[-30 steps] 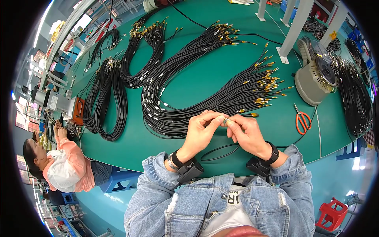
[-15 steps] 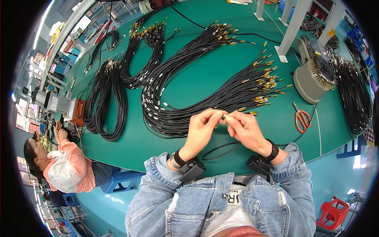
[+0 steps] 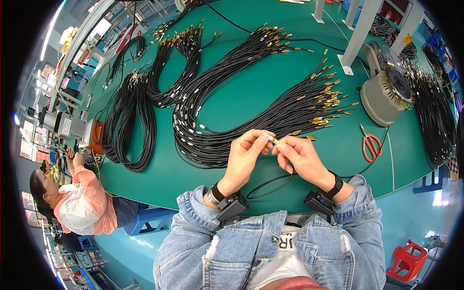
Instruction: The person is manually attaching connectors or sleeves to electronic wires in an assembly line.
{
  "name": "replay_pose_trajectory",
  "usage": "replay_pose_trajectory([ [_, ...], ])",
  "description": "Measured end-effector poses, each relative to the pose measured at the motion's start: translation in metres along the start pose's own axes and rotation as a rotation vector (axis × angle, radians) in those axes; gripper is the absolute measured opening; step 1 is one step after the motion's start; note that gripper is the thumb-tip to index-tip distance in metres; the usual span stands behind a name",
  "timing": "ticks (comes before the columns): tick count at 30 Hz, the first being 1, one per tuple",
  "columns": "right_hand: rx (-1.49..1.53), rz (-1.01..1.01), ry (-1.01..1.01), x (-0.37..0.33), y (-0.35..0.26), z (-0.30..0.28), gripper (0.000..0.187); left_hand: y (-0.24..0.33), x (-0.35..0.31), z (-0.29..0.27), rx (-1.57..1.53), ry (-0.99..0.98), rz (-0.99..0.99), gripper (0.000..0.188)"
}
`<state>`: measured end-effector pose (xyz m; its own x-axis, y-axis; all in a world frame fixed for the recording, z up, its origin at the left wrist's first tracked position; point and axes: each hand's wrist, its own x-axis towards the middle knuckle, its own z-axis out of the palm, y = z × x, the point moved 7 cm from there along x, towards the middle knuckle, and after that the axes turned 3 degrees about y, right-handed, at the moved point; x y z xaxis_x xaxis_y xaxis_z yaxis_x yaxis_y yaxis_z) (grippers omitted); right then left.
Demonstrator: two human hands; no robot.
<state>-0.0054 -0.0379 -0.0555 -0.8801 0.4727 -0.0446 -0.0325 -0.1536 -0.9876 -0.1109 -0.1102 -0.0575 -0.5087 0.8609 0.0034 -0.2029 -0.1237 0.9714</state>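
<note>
Close to the table's front edge, my left hand and my right hand meet, each with thumb and finger pinched. Between their fingertips is a small cable connector with a pale, shiny body; most of it is covered by the fingers. A black cable curves in a loop on the table below my hands. Just beyond my fingers lies a large U-shaped bundle of black cables with gold-coloured connector ends and small white tags.
More cable bundles lie to the left on the green table. Red-handled scissors and a grey machine with a round dial are at the right, near metal posts. A co-worker sits at the far left.
My fingertips have drawn slightly apart, so more of the connector shows between them. The lower fingers of my right hand have loosened downward. The cable bundles have stayed put.
</note>
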Motion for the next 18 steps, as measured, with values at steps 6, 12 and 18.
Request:
replay_pose_trajectory([
  [6,-0.283,-0.142,0.132,-0.002,-0.010,0.000,0.017,0.004,-0.001,-0.006,0.139,0.010,-0.006,0.015],
  [12,-0.407,-0.242,0.143,-0.004,-0.011,0.001,0.014,0.006,0.000,-0.011,0.252,-0.137,-0.002,0.012],
  [18,-0.525,-0.296,0.062,-0.003,-0.010,0.005,0.012,0.012,0.001,-0.010,0.395,-0.182,0.033,0.011],
])
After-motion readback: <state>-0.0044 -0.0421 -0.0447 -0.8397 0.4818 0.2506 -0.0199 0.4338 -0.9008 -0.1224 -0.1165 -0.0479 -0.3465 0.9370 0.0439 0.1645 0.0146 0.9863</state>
